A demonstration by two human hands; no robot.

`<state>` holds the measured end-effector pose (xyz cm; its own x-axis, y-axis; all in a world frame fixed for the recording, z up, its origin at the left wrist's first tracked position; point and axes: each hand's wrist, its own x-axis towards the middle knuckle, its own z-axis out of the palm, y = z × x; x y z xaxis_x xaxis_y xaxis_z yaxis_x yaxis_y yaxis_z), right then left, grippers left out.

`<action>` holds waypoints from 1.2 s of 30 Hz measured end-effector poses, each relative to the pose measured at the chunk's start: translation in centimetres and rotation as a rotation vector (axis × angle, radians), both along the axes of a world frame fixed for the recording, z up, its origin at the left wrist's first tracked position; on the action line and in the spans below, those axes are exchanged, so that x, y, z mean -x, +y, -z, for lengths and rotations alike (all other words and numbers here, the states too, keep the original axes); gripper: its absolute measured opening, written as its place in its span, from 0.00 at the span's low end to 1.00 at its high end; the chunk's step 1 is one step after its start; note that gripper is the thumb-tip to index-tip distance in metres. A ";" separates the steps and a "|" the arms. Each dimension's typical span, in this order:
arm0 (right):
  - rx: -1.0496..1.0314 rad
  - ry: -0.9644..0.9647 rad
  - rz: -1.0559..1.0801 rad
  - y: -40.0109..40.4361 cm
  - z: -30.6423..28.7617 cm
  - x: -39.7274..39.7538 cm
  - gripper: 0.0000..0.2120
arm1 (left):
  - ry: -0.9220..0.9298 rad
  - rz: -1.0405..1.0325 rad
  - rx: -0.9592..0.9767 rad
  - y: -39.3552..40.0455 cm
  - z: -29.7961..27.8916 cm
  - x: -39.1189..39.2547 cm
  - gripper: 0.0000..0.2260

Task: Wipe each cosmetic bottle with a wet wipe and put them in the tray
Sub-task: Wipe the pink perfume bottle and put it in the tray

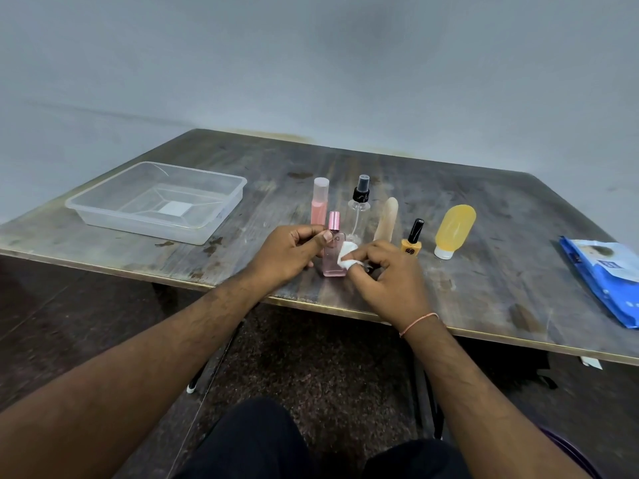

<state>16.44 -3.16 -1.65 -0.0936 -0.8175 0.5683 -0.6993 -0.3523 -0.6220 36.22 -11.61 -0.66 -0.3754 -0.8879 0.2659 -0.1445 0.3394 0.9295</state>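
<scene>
Your R hand (387, 274) pinches wet wipe (346, 257) vs pink bottle (334, 257); L hand (288, 252) fingers curled round bottle, thumb nr cap. Tray (221, 188) well left of fingers.

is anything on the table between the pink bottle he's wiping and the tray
Nothing visible. The square pink bottle is in the hands; only bare table lies between it and the empty clear tray to the left.
</scene>
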 end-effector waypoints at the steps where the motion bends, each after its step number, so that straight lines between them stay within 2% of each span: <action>1: -0.005 -0.053 0.014 -0.1 0.0 0.1 0.05 | -0.006 -0.005 0.009 0.0 0.0 0.0 0.07; 5: -0.059 -0.229 0.014 -0.5 0.1 0.4 0.08 | -0.011 0.008 0.028 0.5 -0.2 -0.1 0.09; 11: -0.051 -0.280 -0.046 -0.4 0.2 0.5 0.13 | -0.025 0.063 0.025 0.4 -0.1 -0.2 0.10; 19: 0.005 -0.216 -0.095 -0.2 0.1 0.5 0.17 | -0.036 0.140 0.028 0.4 0.0 -0.2 0.15; 27: 0.047 -0.153 -0.056 0.0 0.1 0.4 0.13 | -0.107 0.140 0.027 0.6 -0.4 -0.3 0.18; 36: 0.058 -0.124 -0.047 0.1 -0.1 0.2 0.16 | -0.117 0.236 -0.012 0.9 -0.5 -0.2 0.40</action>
